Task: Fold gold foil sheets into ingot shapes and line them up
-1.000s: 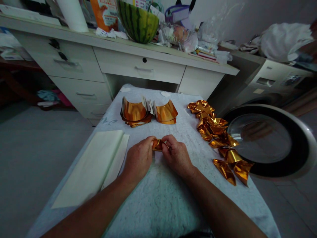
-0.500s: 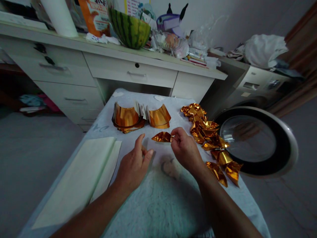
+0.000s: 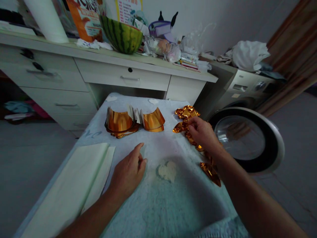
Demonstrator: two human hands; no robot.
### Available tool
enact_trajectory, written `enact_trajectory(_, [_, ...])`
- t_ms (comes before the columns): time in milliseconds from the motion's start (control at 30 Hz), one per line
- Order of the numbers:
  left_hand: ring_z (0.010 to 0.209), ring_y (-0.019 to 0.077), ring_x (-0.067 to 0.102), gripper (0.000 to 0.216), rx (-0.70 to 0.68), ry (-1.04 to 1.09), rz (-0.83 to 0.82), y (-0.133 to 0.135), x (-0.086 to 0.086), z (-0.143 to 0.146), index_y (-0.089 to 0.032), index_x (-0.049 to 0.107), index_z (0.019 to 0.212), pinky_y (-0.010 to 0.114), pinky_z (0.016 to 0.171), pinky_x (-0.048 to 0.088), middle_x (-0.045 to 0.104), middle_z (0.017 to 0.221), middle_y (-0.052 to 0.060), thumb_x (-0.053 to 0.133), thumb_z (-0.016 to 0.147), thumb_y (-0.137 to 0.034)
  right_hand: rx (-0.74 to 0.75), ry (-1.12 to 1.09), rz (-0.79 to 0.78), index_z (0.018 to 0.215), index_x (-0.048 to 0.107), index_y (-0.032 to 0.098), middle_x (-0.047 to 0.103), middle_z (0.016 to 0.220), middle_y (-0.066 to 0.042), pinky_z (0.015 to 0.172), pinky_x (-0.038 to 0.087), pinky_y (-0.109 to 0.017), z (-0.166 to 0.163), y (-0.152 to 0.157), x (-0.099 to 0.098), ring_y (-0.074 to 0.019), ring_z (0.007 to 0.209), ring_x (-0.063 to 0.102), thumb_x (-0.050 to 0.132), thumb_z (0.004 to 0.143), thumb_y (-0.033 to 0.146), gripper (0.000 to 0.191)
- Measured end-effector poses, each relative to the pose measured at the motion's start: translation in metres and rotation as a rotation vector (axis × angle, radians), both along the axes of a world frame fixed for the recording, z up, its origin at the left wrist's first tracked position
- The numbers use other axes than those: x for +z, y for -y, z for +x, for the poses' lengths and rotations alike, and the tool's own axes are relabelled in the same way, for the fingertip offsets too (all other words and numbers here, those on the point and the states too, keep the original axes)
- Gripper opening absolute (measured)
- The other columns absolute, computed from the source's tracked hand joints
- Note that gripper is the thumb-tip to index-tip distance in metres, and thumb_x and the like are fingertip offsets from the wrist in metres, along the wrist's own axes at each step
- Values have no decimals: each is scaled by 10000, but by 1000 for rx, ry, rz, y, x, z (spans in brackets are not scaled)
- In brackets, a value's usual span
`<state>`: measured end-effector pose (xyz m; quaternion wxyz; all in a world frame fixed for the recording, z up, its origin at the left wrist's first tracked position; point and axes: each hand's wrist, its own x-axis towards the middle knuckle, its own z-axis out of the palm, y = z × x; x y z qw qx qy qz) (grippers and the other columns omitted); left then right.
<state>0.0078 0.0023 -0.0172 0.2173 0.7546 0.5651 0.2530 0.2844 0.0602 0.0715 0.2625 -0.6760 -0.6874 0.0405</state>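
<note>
My right hand (image 3: 201, 132) pinches one end of a folded gold foil piece (image 3: 179, 127) at the left side of a row of similar folded gold pieces (image 3: 187, 111). Part of that row is hidden under my hand and forearm. My left hand (image 3: 130, 168) hovers over the cloth with nothing in it, thumb and index finger apart. Beyond it stand two stacks of curved gold foil sheets, the left stack (image 3: 120, 122) and the right stack (image 3: 153, 121). A lone folded gold piece (image 3: 210, 173) lies nearer to me, beside my right forearm.
A pale cloth (image 3: 153, 205) covers the table, with folded cream paper (image 3: 66, 188) along its left side. Behind is a white drawer desk (image 3: 123, 77) bearing a cut watermelon (image 3: 121, 34). To the right, a washing machine's round door (image 3: 240, 138) hangs open close to the table.
My right hand has carried the folded gold foil piece from the middle of the table rightward to the row. My left hand stays open in nearly the same spot. The view has shifted slightly.
</note>
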Motion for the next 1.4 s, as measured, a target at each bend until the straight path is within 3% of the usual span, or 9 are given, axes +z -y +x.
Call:
enact_trajectory(267, [854, 231, 650, 498, -11, -2, -56, -2, -5, 0, -138, 428, 1369, 359, 771, 480, 660, 880, 45, 445, 887, -263, -216, 79, -11, 866, 669, 161, 667, 723, -42, 602, 374, -264, 63, -56, 10, -149, 613, 552, 509, 786, 156, 179])
enact_trajectory(533, [849, 229, 647, 502, -21, 3, -69, 0, -6, -1, -134, 424, 1375, 351, 756, 473, 655, 877, 39, 432, 892, -270, -328, 111, 29, 915, 669, 147, 678, 782, -80, 643, 395, -300, 72, -68, 8, -188, 676, 563, 559, 762, 155, 189])
enact_trajectory(633, [837, 227, 647, 502, -21, 0, -51, 0, -6, -2, -135, 424, 1377, 353, 753, 475, 654, 872, 36, 438, 893, -267, -298, 63, 138, 950, 661, 156, 661, 749, -58, 647, 394, -295, 58, -57, 13, -180, 673, 559, 558, 776, 167, 203])
enact_trajectory(767, [847, 233, 647, 488, -28, -9, -44, 0, -6, -2, -125, 444, 1362, 356, 750, 479, 658, 871, 44, 445, 891, -252, -144, -9, 209, 906, 660, 163, 659, 772, -48, 635, 387, -277, 20, -40, 17, -154, 652, 545, 540, 806, 185, 159])
enact_trajectory(1000, [872, 231, 641, 403, -52, -17, -6, 0, -5, 0, -133, 528, 1274, 368, 780, 495, 666, 940, 76, 458, 885, -209, 170, 28, 40, 847, 658, 162, 669, 799, -42, 668, 391, -268, -49, -37, -3, -164, 724, 583, 540, 812, 155, 124])
enact_trajectory(1133, [885, 225, 639, 381, -65, -15, -11, 0, -4, 0, -136, 545, 1255, 375, 815, 498, 663, 980, 86, 460, 888, -185, 170, 42, -51, 841, 663, 180, 689, 840, -42, 705, 401, -269, -71, -47, -23, -171, 769, 603, 523, 811, 115, 157])
enact_trajectory(1267, [902, 229, 633, 357, -82, -30, -13, 0, -3, 0, -132, 562, 1235, 381, 831, 498, 654, 1014, 96, 452, 899, -180, -30, 38, 0, 971, 644, 168, 668, 940, -80, 746, 417, -288, -75, -58, -45, -201, 862, 602, 567, 839, 179, 154])
enact_trajectory(1400, [901, 223, 627, 354, -86, -35, -17, 0, -1, 0, -141, 562, 1235, 373, 836, 497, 647, 1019, 88, 448, 901, -171, -117, 2, -5, 987, 602, 166, 650, 976, -83, 733, 429, -289, -76, -67, -60, -204, 857, 605, 663, 820, 318, 234])
